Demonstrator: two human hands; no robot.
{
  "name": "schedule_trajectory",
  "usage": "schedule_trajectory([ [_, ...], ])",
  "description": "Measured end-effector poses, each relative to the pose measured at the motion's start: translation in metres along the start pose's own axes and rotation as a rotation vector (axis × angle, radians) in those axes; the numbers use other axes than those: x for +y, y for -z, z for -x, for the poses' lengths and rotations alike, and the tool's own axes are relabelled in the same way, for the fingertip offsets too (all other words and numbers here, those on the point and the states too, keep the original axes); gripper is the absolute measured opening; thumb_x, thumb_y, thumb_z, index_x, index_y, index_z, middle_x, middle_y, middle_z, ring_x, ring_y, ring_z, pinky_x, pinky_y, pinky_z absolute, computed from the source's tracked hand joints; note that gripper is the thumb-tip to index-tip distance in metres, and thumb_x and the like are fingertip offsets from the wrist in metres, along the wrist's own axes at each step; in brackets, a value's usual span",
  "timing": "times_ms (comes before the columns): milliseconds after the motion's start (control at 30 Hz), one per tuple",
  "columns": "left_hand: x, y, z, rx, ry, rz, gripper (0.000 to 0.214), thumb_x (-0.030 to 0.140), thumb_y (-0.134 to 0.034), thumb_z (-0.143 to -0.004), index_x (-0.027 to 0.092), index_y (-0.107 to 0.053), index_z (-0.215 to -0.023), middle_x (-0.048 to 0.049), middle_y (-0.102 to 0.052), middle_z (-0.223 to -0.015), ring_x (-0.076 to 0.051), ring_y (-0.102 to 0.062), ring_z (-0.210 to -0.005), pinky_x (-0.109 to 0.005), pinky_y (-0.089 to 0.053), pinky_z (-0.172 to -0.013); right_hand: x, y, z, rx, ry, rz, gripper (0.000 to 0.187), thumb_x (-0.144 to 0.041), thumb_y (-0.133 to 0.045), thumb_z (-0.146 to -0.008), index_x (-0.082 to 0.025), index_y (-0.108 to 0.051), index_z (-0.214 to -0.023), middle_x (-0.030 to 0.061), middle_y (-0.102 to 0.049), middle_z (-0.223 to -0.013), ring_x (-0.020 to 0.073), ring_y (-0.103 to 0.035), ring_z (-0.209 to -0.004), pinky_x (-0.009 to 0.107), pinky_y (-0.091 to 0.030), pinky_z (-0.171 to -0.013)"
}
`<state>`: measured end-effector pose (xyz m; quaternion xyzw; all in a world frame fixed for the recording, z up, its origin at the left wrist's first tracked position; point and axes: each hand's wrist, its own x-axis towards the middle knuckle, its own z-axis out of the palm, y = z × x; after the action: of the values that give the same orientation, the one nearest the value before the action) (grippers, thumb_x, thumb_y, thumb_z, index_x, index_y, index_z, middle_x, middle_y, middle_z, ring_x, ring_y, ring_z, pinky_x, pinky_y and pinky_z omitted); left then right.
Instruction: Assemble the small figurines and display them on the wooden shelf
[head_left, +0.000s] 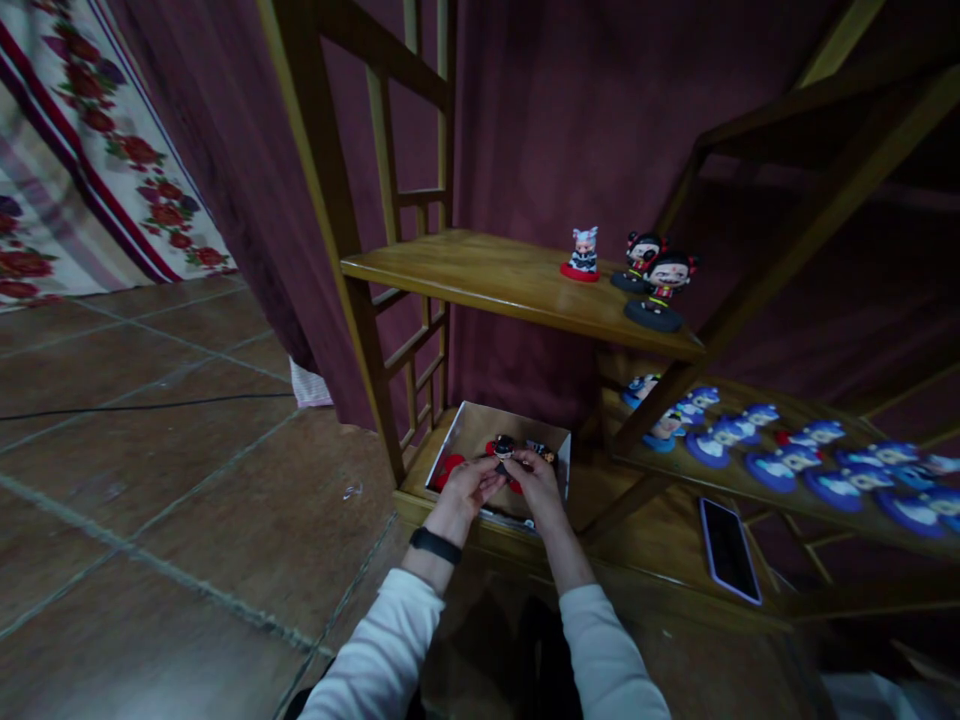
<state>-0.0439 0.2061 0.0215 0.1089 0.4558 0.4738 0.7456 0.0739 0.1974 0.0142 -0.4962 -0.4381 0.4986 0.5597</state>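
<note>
Over a shallow white-edged box (459,428) on the low shelf, both my hands meet around a small black-haired figurine (504,448). My left hand (474,482), with a black band on its wrist, pinches the figurine from the left near its dark base. From the other side my right hand (537,478) grips it with thumb and fingers. Inside the box lie red round pieces (451,466) and other small figures, partly hidden by my hands.
The upper wooden shelf (480,265) carries a white-haired figurine (584,252) on a red base and two black-haired figurines (666,285). Several blue-and-white figurines (784,462) line a shelf at right. A phone (729,550) lies below them. Slanted wooden posts (367,370) frame the shelves.
</note>
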Motion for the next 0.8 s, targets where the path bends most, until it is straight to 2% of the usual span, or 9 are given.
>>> schedule_trajectory([
  [133,-0.001,0.0,0.004,-0.016,-0.047,-0.038,0.007,0.009,-0.066,-0.068,0.01,-0.061,-0.072,-0.0039,-0.063,-0.058,-0.01,-0.059,-0.049,-0.022,-0.053,-0.056,0.004,0.004,-0.003,-0.005,-0.024,0.007,0.025,-0.039,-0.072,-0.055,-0.019,-0.068,-0.069,0.0006,-0.068,-0.073,0.0164,-0.06,-0.071,0.029,-0.046,-0.071],
  [300,-0.001,0.0,0.007,0.018,-0.055,-0.039,0.006,0.005,-0.063,-0.069,0.01,-0.059,-0.071,-0.0034,-0.062,-0.056,-0.01,-0.058,-0.046,-0.023,-0.053,-0.055,-0.002,0.002,0.004,0.006,-0.144,-0.076,0.031,-0.043,-0.074,-0.05,-0.018,-0.068,-0.067,0.0019,-0.068,-0.073,0.0168,-0.06,-0.067,0.029,-0.048,-0.061],
  [600,0.0,-0.001,0.013,0.06,-0.132,-0.07,0.008,0.003,-0.062,-0.069,0.01,-0.058,-0.072,-0.0006,-0.058,-0.051,-0.009,-0.055,-0.042,-0.023,-0.053,-0.051,-0.002,-0.001,0.008,-0.028,-0.209,-0.157,0.035,-0.043,-0.076,-0.049,-0.018,-0.069,-0.072,0.0044,-0.069,-0.082,0.0191,-0.062,-0.075,0.032,-0.051,-0.068],
  [800,-0.001,0.001,0.016,0.073,-0.127,-0.069,0.011,0.004,-0.066,-0.066,0.01,-0.059,-0.071,-0.0016,-0.06,-0.054,-0.009,-0.056,-0.045,-0.023,-0.053,-0.052,0.003,-0.001,0.01,-0.037,-0.194,-0.169,0.033,-0.042,-0.076,-0.05,-0.018,-0.067,-0.07,0.0034,-0.069,-0.078,0.0195,-0.062,-0.077,0.033,-0.051,-0.07],
])
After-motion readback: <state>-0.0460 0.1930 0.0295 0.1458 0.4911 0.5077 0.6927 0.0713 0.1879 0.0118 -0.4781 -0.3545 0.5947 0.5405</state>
